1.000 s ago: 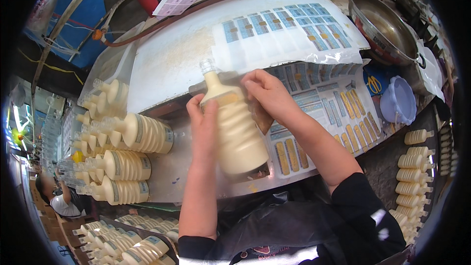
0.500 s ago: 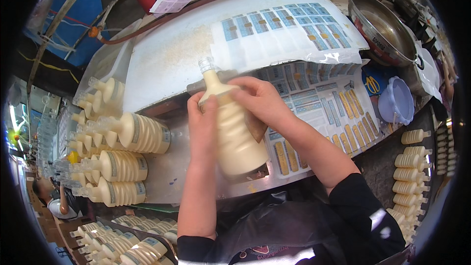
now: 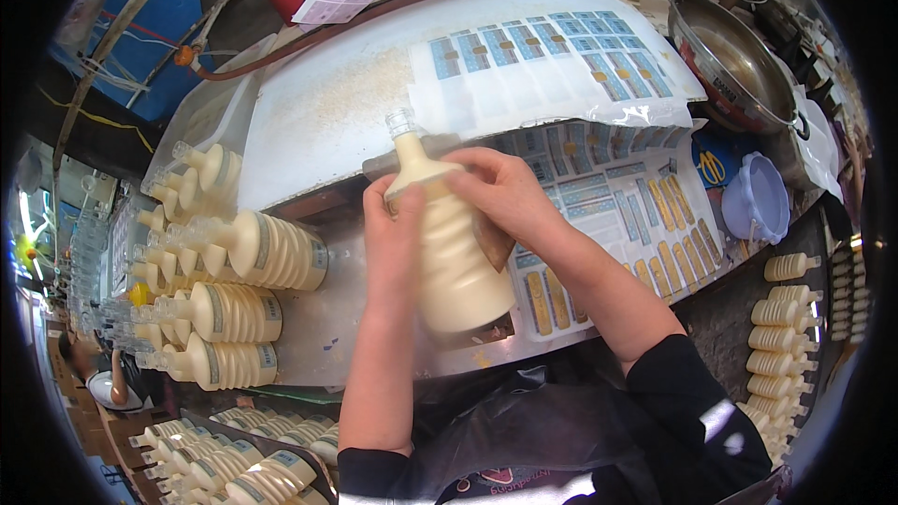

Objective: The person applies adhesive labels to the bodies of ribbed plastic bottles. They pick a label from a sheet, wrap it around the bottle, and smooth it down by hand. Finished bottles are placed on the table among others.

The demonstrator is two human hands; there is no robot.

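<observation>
A cream-coloured ribbed bottle [image 3: 460, 276] with a clear neck leans before me, neck pointing away. My left hand [image 3: 395, 215] closes on the left side of its shoulder, thumb on the front. On the right side, my right hand [image 3: 491, 180] pinches the shoulder with thumb and fingers. Between the thumbs the bottle's surface is blurred, and I cannot make out whether a strip lies there. A brown support piece [image 3: 494, 245] shows beside the bottle's right edge.
Sheets of blue labels [image 3: 505, 45] lie on the white board [image 3: 309, 93], and gold strips [image 3: 552, 299] on the right. Several labelled bottles [image 3: 281, 251] lie stacked left. A large metal pan [image 3: 730, 47] and a lavender bucket [image 3: 756, 196] stand right. Another person [image 3: 117, 383] is far left.
Both hands stay at the bottle's shoulder, with only slight finger movement. The whole view has shifted a little.
</observation>
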